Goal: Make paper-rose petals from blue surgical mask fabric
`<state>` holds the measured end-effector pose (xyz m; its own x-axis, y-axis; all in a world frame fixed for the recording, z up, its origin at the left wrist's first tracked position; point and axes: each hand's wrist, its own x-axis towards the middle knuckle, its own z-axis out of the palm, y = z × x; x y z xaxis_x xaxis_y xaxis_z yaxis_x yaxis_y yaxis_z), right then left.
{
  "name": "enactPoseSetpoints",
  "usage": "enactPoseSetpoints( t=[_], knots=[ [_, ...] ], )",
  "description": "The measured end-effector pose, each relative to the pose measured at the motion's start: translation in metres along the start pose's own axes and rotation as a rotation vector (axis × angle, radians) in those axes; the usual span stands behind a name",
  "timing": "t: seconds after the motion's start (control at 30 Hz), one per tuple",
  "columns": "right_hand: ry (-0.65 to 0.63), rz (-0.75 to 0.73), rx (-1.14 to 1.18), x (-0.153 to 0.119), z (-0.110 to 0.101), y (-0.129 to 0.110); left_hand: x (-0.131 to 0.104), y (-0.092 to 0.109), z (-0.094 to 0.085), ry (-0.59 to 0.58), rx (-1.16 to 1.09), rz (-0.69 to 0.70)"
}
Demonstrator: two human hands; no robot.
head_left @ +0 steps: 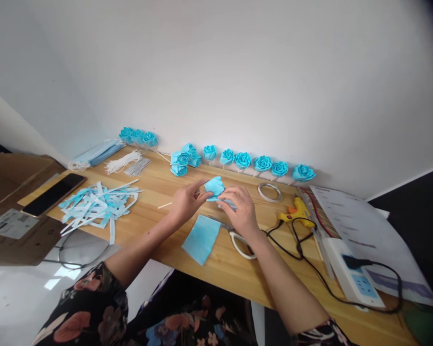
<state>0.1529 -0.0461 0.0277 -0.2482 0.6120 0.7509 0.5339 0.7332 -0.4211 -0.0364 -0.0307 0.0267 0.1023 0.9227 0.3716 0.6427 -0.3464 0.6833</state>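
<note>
Between my two hands is a piece of light blue non-woven fabric [214,185], folded and bunched at its lower edge. My left hand [188,203] pinches its left side between thumb and fingers. On the other side my right hand [240,207] has its fingers closed on the fabric's lower right. A thin white stick [165,205] pokes out left of my left hand; whether it joins the fabric is hidden. Just below my hands lies a flat blue fabric piece [202,239]. Scissors with white handles [242,246] lie beside it, partly under my right wrist.
Blue fabric roses [243,160] on sticks line the wall. Left are cut strips [103,204], a phone [54,194], flat blue masks [97,154] and white cords [122,162]. Right are a wire coil [270,192], yellow glue gun [298,213], its black cable and a power strip [353,274].
</note>
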Motion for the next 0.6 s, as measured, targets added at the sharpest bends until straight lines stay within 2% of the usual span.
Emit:
enactPoseSetpoints(
  t=[0.43,0.6],
  knots=[
    [0.078,0.116,-0.018,-0.003,0.002,0.000,-0.012,0.014,-0.003,-0.028,0.019,0.063],
    [0.112,0.194,0.013,-0.005,0.003,0.001,-0.013,0.017,-0.003,-0.038,0.006,0.036]
  ],
)
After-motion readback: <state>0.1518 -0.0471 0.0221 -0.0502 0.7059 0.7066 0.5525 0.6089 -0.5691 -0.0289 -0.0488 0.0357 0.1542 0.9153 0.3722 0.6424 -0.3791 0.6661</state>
